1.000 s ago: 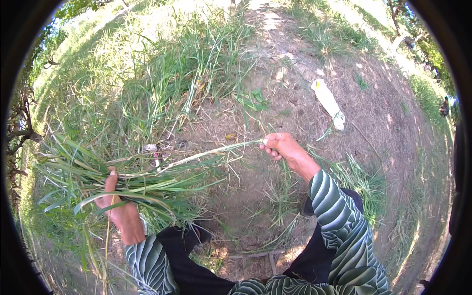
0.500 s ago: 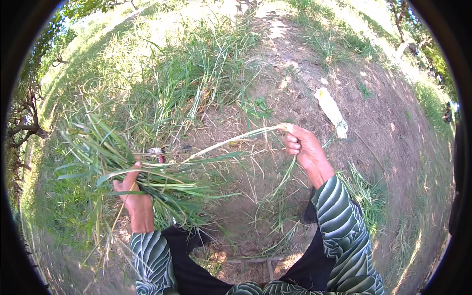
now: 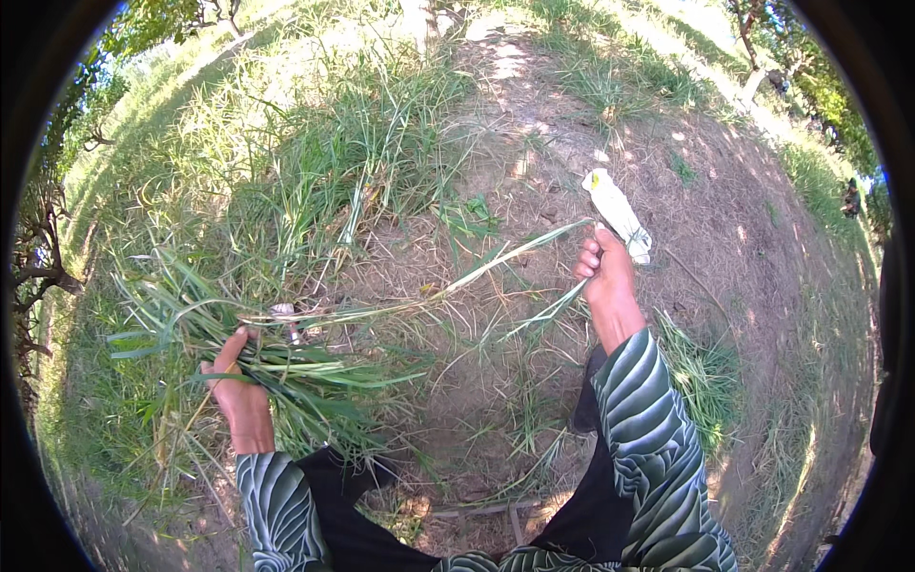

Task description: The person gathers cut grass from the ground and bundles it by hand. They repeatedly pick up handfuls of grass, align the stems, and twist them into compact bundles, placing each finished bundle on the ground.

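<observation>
My left hand (image 3: 238, 393) is closed round a thick bundle of cut grass (image 3: 305, 377), its thumb lying over the stems. The blades fan out on both sides of that hand, above the ground. My right hand (image 3: 608, 270) is a closed fist on the end of a long grass strand (image 3: 505, 255). Pale and stretched nearly straight, the strand runs from that fist down left to the bundle. A few green blades also hang from beneath the right fist. The palm sides of both hands are partly hidden.
A white elongated thing (image 3: 618, 215) with a yellow spot lies on bare soil beyond my right hand. Tall grass (image 3: 353, 157) grows ahead to the left. A heap of loose grass (image 3: 701, 377) lies right of my knee. Small trees (image 3: 43, 276) stand at the sides.
My right hand has moved right and slightly up, drawing the strand out longer from the bundle. The left hand with the bundle has shifted a little left. The view has also shifted slightly.
</observation>
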A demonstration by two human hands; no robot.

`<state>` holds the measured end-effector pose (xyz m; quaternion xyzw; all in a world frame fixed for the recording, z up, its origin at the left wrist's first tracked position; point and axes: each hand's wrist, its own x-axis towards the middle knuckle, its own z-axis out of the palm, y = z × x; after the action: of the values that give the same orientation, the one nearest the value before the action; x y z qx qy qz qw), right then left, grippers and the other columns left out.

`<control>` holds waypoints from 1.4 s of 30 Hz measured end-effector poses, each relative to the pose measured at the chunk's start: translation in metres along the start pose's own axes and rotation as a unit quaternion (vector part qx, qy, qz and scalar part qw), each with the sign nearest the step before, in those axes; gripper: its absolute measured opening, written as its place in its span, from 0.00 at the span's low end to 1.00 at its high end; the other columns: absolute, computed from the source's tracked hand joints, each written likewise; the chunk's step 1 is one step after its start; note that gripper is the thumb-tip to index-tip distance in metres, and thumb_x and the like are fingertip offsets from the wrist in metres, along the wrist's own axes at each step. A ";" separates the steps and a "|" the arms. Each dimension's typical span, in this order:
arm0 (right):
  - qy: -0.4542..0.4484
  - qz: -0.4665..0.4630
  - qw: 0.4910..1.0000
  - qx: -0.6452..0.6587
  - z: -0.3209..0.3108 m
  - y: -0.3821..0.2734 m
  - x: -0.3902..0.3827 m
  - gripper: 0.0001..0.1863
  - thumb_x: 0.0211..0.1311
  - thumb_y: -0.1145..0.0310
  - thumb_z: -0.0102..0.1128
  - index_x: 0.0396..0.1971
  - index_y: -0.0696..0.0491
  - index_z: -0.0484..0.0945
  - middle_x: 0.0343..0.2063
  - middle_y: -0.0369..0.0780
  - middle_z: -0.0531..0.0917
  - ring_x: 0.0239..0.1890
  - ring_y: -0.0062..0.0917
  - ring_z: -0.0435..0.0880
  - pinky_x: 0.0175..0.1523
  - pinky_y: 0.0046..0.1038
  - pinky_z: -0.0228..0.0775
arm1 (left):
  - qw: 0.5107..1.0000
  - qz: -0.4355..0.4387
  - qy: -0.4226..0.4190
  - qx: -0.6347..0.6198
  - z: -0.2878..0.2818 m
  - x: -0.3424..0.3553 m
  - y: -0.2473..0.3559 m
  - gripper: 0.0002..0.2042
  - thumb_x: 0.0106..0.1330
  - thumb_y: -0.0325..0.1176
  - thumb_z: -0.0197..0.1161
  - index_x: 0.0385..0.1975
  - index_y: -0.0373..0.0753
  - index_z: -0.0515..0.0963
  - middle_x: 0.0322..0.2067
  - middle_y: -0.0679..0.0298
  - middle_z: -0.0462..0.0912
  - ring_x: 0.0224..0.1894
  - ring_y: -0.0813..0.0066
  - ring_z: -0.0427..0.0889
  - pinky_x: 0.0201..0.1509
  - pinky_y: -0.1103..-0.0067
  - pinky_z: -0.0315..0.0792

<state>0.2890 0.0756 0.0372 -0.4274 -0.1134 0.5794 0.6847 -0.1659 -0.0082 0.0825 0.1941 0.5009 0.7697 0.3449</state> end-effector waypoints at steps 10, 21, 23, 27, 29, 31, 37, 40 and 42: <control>0.075 -0.081 0.993 0.028 -0.019 -0.030 0.005 0.09 0.67 0.65 0.45 0.39 0.53 0.70 0.17 0.29 0.64 0.15 0.13 0.58 0.18 0.19 0.49 | 0.999 0.015 0.030 -0.010 -0.034 0.025 0.007 0.07 0.49 0.17 0.62 0.29 0.24 0.75 0.25 0.54 0.80 0.27 0.67 0.80 0.34 0.77 0.76; -0.007 -0.029 0.999 -0.033 -0.007 -0.023 -0.009 0.11 0.65 0.65 0.48 0.42 0.56 0.69 0.17 0.28 0.63 0.15 0.11 0.57 0.17 0.16 0.47 | 0.996 0.049 -0.017 0.072 -0.012 0.005 0.013 0.07 0.52 0.20 0.63 0.31 0.29 0.75 0.25 0.59 0.79 0.22 0.73 0.77 0.27 0.80 0.73; -0.071 0.021 0.995 -0.061 0.008 -0.005 -0.013 0.08 0.64 0.67 0.49 0.39 0.55 0.70 0.18 0.30 0.65 0.15 0.11 0.58 0.17 0.15 0.45 | 0.991 0.021 -0.066 0.112 0.002 -0.008 0.016 0.08 0.51 0.20 0.64 0.31 0.29 0.75 0.24 0.58 0.79 0.21 0.72 0.77 0.25 0.79 0.74; -0.156 0.047 0.977 -0.137 0.036 0.028 -0.033 0.09 0.62 0.69 0.49 0.39 0.56 0.73 0.21 0.34 0.75 0.16 0.11 0.63 0.16 0.13 0.47 | 0.991 -0.053 -0.073 0.094 0.021 -0.018 -0.025 0.14 0.46 0.19 0.68 0.32 0.28 0.72 0.23 0.56 0.79 0.22 0.68 0.79 0.23 0.77 0.75; -0.220 0.069 0.959 -0.162 0.043 0.037 -0.040 0.10 0.62 0.70 0.49 0.40 0.56 0.73 0.25 0.38 0.79 0.17 0.11 0.66 0.16 0.11 0.48 | 0.979 -0.122 -0.137 0.093 0.040 -0.033 -0.032 0.15 0.45 0.17 0.67 0.34 0.29 0.73 0.23 0.58 0.79 0.22 0.69 0.79 0.23 0.78 0.74; -0.273 0.098 0.941 -0.177 0.054 0.048 -0.050 0.10 0.61 0.70 0.50 0.40 0.57 0.74 0.28 0.40 0.81 0.17 0.11 0.67 0.16 0.10 0.49 | 0.963 -0.121 -0.178 0.162 0.050 -0.048 -0.033 0.15 0.47 0.18 0.65 0.36 0.28 0.74 0.29 0.55 0.81 0.30 0.67 0.81 0.34 0.77 0.76; -0.318 0.164 0.915 -0.188 0.065 0.069 -0.071 0.12 0.61 0.69 0.52 0.42 0.59 0.74 0.32 0.45 0.83 0.18 0.13 0.69 0.16 0.09 0.51 | 0.887 -0.246 -0.364 0.141 0.075 -0.080 -0.058 0.20 0.47 0.17 0.62 0.43 0.31 0.73 0.37 0.51 0.82 0.40 0.62 0.81 0.45 0.72 0.74; -0.320 0.162 0.912 -0.201 0.065 0.066 -0.070 0.14 0.61 0.69 0.52 0.44 0.60 0.73 0.32 0.45 0.83 0.18 0.13 0.70 0.17 0.09 0.52 | 0.826 -0.311 -0.443 0.159 0.075 -0.079 -0.058 0.22 0.51 0.15 0.61 0.47 0.33 0.69 0.33 0.54 0.82 0.34 0.63 0.83 0.41 0.71 0.78; -0.319 0.160 0.910 -0.213 0.064 0.064 -0.070 0.14 0.60 0.68 0.52 0.43 0.60 0.74 0.31 0.44 0.83 0.18 0.13 0.70 0.18 0.10 0.52 | 0.843 -0.280 -0.430 0.160 0.069 -0.073 -0.064 0.20 0.51 0.15 0.62 0.46 0.33 0.70 0.31 0.55 0.81 0.31 0.65 0.82 0.37 0.73 0.78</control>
<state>0.1818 0.0404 0.0540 -0.3677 -0.3765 0.7488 0.4029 -0.0503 -0.0006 0.0569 0.4091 0.4514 0.3890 0.6910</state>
